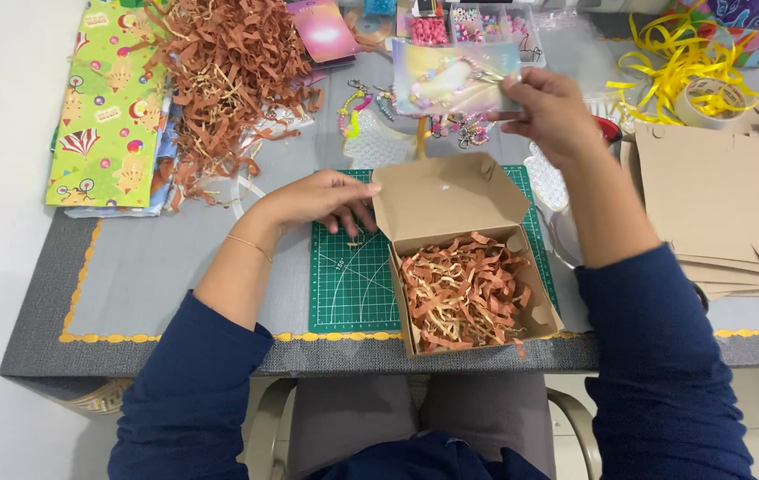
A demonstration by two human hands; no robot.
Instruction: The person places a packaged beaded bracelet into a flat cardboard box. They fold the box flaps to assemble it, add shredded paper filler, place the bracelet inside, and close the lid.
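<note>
A grey table with a yellow scalloped border stands against a white wall and carries a green cutting mat with a printed grid. On the mat sits an open brown cardboard box, filled with crinkled brown and cream paper shreds. The left hand rests on the mat, fingers loose, touching the box lid. The right hand is raised above the box and pinches a shiny iridescent card with a beaded bracelet. A loose heap of brown shredded paper lies at the far left beside colourful patterned paper sheets; flat cardboard blanks are stacked at right.
</note>
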